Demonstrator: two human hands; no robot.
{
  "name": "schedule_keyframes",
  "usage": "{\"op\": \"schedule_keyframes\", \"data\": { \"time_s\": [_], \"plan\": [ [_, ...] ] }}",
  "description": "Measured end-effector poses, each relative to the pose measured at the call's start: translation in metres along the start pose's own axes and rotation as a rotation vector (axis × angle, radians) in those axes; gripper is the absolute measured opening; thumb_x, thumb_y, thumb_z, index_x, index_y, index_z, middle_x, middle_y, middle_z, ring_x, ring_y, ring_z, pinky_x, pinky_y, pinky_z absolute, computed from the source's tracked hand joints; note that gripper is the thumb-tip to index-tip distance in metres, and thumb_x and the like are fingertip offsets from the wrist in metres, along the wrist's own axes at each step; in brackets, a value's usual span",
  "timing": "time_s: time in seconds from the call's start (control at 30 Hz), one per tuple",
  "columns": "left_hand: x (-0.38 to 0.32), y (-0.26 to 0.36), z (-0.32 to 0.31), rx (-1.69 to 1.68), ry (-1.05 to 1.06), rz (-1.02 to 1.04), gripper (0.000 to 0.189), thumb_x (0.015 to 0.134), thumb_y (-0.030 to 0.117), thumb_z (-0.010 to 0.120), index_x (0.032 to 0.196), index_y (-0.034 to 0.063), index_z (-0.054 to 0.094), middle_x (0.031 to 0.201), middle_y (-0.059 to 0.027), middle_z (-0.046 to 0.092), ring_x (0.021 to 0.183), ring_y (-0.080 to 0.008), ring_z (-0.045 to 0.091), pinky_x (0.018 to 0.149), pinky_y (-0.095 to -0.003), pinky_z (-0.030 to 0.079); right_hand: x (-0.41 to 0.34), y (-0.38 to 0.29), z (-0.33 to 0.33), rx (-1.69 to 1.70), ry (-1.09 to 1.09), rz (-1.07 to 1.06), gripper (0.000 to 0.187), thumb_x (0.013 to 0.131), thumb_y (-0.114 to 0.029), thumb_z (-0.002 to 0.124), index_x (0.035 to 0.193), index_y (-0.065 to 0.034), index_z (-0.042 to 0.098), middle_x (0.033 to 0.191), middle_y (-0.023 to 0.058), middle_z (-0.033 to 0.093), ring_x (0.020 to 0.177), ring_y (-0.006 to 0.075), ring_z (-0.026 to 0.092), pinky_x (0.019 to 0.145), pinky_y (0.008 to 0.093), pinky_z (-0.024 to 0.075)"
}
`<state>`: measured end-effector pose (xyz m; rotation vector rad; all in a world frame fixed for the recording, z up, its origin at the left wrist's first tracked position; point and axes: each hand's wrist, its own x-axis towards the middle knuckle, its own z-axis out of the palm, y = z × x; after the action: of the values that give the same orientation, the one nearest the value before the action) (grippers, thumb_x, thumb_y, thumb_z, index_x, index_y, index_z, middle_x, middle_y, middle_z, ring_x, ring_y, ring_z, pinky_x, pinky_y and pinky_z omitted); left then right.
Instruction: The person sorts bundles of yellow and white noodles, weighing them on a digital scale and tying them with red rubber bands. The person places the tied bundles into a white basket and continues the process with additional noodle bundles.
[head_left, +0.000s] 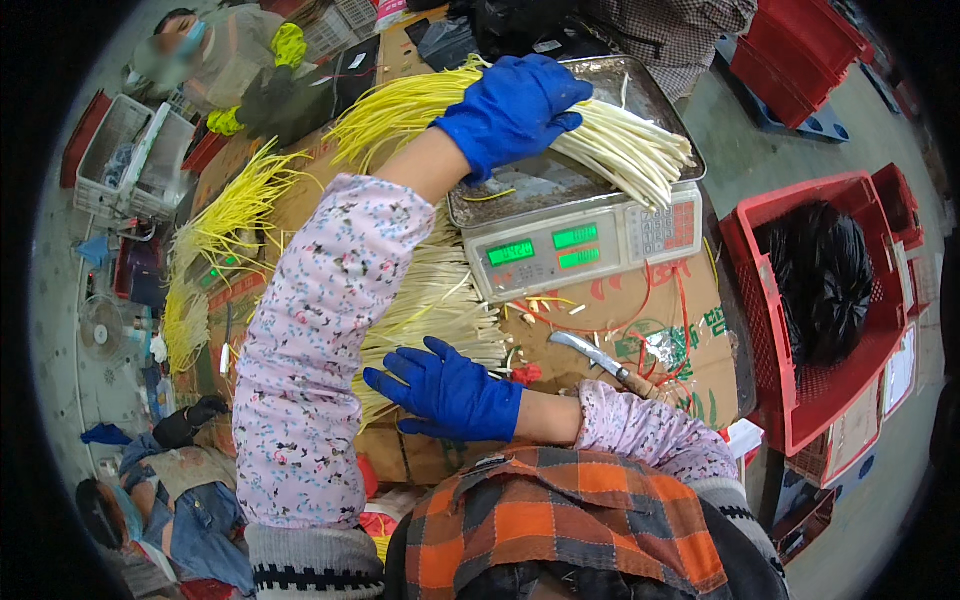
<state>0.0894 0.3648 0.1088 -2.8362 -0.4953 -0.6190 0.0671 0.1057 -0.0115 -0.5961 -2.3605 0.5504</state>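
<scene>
My left hand (517, 112), in a blue rubber glove, is closed over a bundle of yellow chives (630, 146) lying on the metal pan (517, 202) of a digital scale (551, 247). The bundle's white stalk ends point right, its yellow leaves left. The scale's displays glow green. My right hand (454, 394), gloved alike, has its fingers spread at the near edge of a loose pile of yellow chives (442, 300); whether it touches them I cannot tell. A curved knife with a wooden handle (637, 384) lies right of that hand, beside red ties (645, 330) on the cardboard.
A red plastic crate (810, 420) holding a black bag (825, 285) stands at the right. More yellow chives (232, 202) lie at the left of the table. One person (232, 60) is at the upper left, another (180, 487) at the lower left. White crates (112, 157) stand beyond.
</scene>
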Motion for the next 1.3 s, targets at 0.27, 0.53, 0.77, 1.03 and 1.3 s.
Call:
{"op": "schedule_keyframes", "data": {
  "time_s": [0.27, 0.53, 0.77, 1.03, 1.3],
  "plan": [
    [0.014, -0.002, 0.022, 0.053, -0.193, -0.095, 0.037, 0.09, 0.025, 0.063, 0.123, 0.01, 0.063, 0.114, -0.013, 0.065, 0.106, -0.0321, 0.06, 0.09, -0.0425, 0.05, -0.002, 0.003, -0.002, 0.053, -0.034, 0.048, 0.077, 0.084, -0.045, 0.067, 0.145, -0.0096, 0.04, 0.129, 0.0156, 0.053, 0.122, 0.03, 0.052, 0.101, 0.0533, 0.0409],
    [-0.052, 0.05, -0.034, -0.293, 0.037, -0.185, 0.04, 0.089, 0.015, 0.067, 0.129, 0.0124, 0.061, 0.125, -0.0123, 0.063, 0.117, -0.0322, 0.057, 0.1, -0.0409, 0.045, -0.01, 0.002, -0.013, 0.069, -0.086, 0.033, 0.068, 0.09, -0.043, 0.061, 0.145, -0.0077, 0.041, 0.131, 0.0158, 0.053, 0.125, 0.0305, 0.051, 0.104, 0.0517, 0.0393],
    [-0.218, 0.149, -0.184, -0.156, -0.01, -0.78, 0.039, 0.09, 0.006, 0.066, 0.129, 0.0075, 0.062, 0.125, -0.0106, 0.065, 0.114, -0.0264, 0.061, 0.098, -0.0362, 0.046, -0.029, -0.018, -0.033, 0.124, -0.113, -0.028, 0.048, 0.09, -0.028, 0.066, 0.131, -0.0069, 0.053, 0.126, 0.016, 0.059, 0.115, 0.033, 0.057, 0.101, 0.0482, 0.0416],
    [-0.392, 0.309, -0.268, -0.208, 0.243, -1.502, 0.034, 0.095, 0.007, 0.061, 0.128, 0.0017, 0.061, 0.123, -0.0094, 0.066, 0.109, -0.0163, 0.063, 0.097, -0.0304, 0.048, -0.016, -0.053, -0.013, 0.126, -0.252, -0.083, 0.039, 0.089, -0.025, 0.067, 0.124, -0.0094, 0.059, 0.123, 0.015, 0.062, 0.111, 0.035, 0.059, 0.099, 0.049, 0.0433],
    [-0.564, 0.459, -0.256, -0.059, 0.598, -2.059, 0.024, 0.089, 0.016, 0.07, 0.109, 0.0018, 0.068, 0.103, -0.008, 0.072, 0.093, -0.0146, 0.066, 0.083, -0.0299, 0.052, -0.01, -0.08, 0.004, 0.219, -0.286, -0.159, 0.037, 0.088, -0.016, 0.07, 0.122, -0.0055, 0.061, 0.12, 0.0177, 0.063, 0.11, 0.0365, 0.06, 0.096, 0.0426, 0.0458]
  ]
}}
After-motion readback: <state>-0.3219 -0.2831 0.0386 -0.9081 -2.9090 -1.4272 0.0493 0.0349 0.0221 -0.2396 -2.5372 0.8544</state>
